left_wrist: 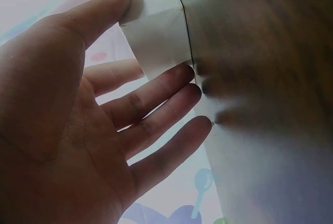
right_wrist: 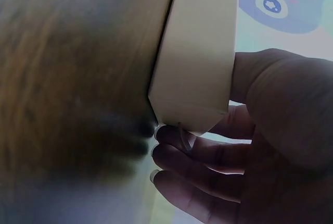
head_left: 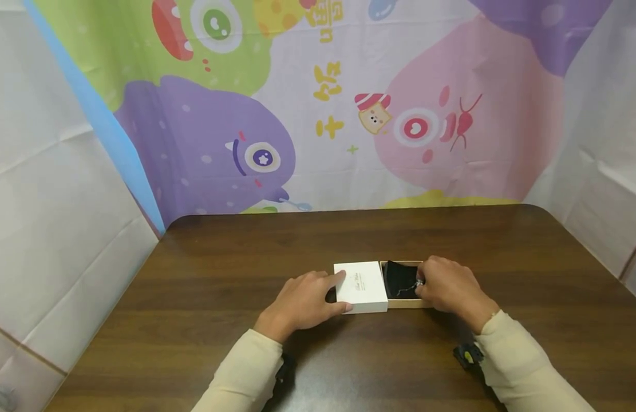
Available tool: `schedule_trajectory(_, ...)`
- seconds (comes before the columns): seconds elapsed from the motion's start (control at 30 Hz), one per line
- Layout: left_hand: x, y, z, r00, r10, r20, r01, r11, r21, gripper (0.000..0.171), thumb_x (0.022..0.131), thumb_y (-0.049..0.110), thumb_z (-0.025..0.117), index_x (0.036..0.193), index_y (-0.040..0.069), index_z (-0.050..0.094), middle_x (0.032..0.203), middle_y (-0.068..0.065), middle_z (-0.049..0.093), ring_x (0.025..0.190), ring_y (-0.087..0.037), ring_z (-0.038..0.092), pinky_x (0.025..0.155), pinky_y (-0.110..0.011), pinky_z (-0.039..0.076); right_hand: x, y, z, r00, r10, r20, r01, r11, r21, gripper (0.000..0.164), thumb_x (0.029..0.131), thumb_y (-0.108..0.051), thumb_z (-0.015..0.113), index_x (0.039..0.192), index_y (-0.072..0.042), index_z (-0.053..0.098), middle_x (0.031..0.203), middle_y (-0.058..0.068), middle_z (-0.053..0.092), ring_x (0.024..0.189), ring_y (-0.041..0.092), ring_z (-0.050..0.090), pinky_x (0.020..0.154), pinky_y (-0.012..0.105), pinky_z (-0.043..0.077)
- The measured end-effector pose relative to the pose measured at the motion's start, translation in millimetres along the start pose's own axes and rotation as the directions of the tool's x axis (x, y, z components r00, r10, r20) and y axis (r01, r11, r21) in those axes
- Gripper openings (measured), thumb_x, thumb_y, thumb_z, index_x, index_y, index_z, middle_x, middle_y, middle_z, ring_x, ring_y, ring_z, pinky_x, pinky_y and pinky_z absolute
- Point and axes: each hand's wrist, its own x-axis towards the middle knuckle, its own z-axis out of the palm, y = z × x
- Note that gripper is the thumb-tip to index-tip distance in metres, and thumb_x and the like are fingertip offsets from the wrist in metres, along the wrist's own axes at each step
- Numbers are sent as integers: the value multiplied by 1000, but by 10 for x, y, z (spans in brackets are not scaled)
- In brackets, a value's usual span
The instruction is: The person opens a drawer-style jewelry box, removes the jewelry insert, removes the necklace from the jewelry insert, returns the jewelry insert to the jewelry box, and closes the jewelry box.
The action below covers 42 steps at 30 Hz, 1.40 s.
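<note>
Pinching a silvery chain (head_left: 407, 288) in the box drawer

The chain is lying at nine o'clock from my right hand (head_left: 451, 285), thumb and forefinger pinching its end above a black cloth-like piece (head_left: 398, 276) in the tan drawer (head_left: 405, 304). My left hand (head_left: 306, 301) is resting spread, touching the smooth white cover (head_left: 368, 277) at three o'clock. My forearms are slanting in from seven and five over the wood-grained surface (head_left: 168, 286).

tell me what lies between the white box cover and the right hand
In the head view, the tan tray lies there, holding black material and a thin silvery strand.
</note>
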Motion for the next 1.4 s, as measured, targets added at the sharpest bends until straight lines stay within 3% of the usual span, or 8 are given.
schedule_trajectory(0.57,-1,-14,23,1000,2,-8,-2,1000,1,68,91,57,66,147,21,54,127,-8,66,112,-23,63,84,-46,52,-16,1,13,1000,-23,-15,23,1000,7,11,79,-18,74,76,-15,64,80,-1,55,68,18,51,59,43,45)
schedule_trajectory(1.0,5,-12,24,1000,6,-14,-7,1000,-1,68,90,56,67,147,21,54,127,-9,66,112,-24,63,85,-46,52,-34,-4,2,1000,1,3,-1,999,45,10,80,-18,75,82,-12,67,90,4,54,70,19,51,61,44,46)
schedule_trajectory(1.4,10,-5,22,1000,-5,-9,5,1000,3,69,90,57,67,147,21,53,128,-8,65,114,-23,63,86,-45,52,-21,14,-24,1000,2,-31,0,997,71,10,80,-17,74,78,-14,65,92,5,53,69,19,51,59,40,43)
